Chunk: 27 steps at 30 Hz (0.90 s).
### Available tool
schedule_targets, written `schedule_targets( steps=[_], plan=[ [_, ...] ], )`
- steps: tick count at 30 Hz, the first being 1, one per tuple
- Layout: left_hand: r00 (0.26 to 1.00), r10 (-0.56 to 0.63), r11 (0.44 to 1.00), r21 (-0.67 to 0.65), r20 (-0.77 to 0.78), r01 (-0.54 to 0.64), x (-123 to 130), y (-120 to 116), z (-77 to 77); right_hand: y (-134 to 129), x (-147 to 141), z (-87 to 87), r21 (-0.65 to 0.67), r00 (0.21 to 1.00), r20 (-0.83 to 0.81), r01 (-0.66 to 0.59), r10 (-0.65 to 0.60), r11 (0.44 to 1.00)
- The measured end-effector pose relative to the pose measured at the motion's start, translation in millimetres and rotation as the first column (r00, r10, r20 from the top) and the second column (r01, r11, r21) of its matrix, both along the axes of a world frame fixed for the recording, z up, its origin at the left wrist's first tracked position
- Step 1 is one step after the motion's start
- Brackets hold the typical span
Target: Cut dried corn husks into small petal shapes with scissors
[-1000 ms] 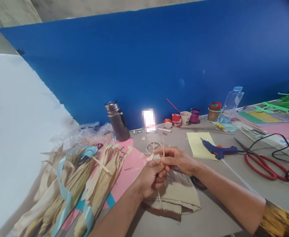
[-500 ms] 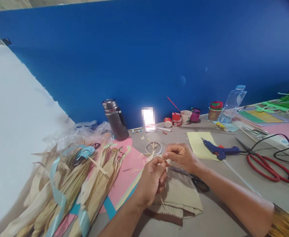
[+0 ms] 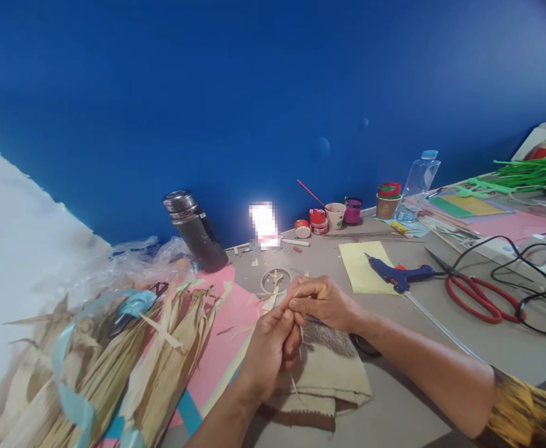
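Note:
My left hand (image 3: 273, 342) is closed with its fingertips pinched, and a thin pale strip (image 3: 295, 384) hangs below it. Fingertips of my right hand (image 3: 324, 303) meet those of the left, also pinched; what they grip is too small to make out. Both hands are above a folded beige and brown cloth (image 3: 331, 379). Just behind them lies a roll of tape (image 3: 263, 281) with a small pale husk piece in its ring. Dark-handled scissors (image 3: 366, 345) are partly hidden under my right forearm.
Dried corn husks (image 3: 161, 367) with light blue ribbon cover the left, beside pink paper (image 3: 221, 336). A dark flask (image 3: 196, 233) stands behind. To the right are a blue glue gun (image 3: 398, 274), red-handled scissors (image 3: 482, 298), a cable, paint pots and a plastic bottle (image 3: 420, 186).
The view has turned right, so the table's things appear further left. My right hand's fingers have closed in over the left fingertips.

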State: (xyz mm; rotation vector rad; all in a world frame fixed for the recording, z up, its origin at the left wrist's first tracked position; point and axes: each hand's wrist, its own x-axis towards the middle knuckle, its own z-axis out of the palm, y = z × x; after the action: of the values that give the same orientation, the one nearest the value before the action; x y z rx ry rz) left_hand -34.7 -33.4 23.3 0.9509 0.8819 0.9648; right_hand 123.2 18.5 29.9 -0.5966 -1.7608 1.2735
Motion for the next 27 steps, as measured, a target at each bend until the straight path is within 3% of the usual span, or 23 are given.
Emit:
schedule_targets(
  steps=[4, 8, 10, 12, 14, 17, 23, 27],
  plan=[
    [0.993, 0.006, 1.000, 0.028, -0.114, -0.002, 0.4, -1.4, 0.1, -0.1, -2.0, 1.0, -0.079, 0.996, -0.035, 0.078, -0.081, 0.994],
    [0.993, -0.019, 0.999, 0.032, -0.114, 0.023, 1.7, -3.3, 1.5, -1.0, -0.9, 3.1, -0.073, 0.951, 0.007, 0.308, -0.309, 0.948],
    [0.997, -0.033, 0.999, 0.021, -0.066, 0.034, 1.8, -3.5, 2.7, -1.2, 0.0, 2.8, -0.161, 0.977, -0.013, 0.209, -0.214, 0.965],
    [0.999, -0.040, 0.999, -0.005, -0.003, 0.040, 1.3, -3.0, 4.1, -1.5, 0.5, 2.2, -0.232, 0.998, -0.060, -0.021, 0.007, 0.972],
    [0.998, -0.051, 0.998, -0.043, 0.041, 0.053, 0.4, -2.4, 5.2, -2.1, 0.2, 1.8, -0.198, 0.989, -0.083, -0.137, 0.123, 0.971],
    [0.997, -0.066, 0.996, -0.062, 0.029, 0.068, 0.0, -2.4, 5.5, -2.9, -1.1, 1.4, -0.132, 0.996, -0.082, -0.053, 0.043, 0.990],
    [0.995, -0.047, 0.999, -0.002, -0.087, 0.047, 5.3, -6.0, 5.1, -4.9, -3.5, 0.0, -0.252, 0.983, -0.096, 0.129, -0.157, 0.959],
    [0.993, -0.050, 0.999, 0.007, -0.106, 0.051, 6.1, -6.5, 4.0, -5.0, -2.2, 2.4, -0.275, 0.981, -0.099, 0.133, -0.166, 0.952]
  ],
)
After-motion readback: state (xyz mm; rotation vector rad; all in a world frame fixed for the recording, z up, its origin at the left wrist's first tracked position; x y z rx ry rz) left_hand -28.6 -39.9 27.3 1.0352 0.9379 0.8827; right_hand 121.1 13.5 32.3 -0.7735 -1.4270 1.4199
